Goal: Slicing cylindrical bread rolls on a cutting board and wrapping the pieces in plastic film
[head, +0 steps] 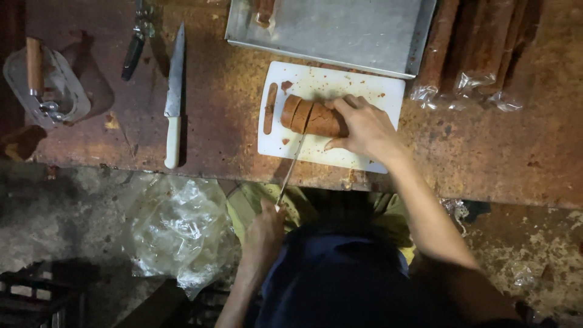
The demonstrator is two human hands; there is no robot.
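Right hand (364, 127) clamps brown loaf (313, 116) steady on white cutting board (370, 91); left hand (264, 234) gripped on knife (293, 164), blade in the cut between slices.

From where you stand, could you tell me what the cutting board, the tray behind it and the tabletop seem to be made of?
The cutting board looks like white plastic: smooth and matt, with a moulded slot handle, smeared with brown crumbs. The tray appears to be bare sheet metal, probably aluminium or steel, dull grey with a folded rim. The tabletop seems to be rusted metal or stained board; its mottled orange-brown surface leaves that open.
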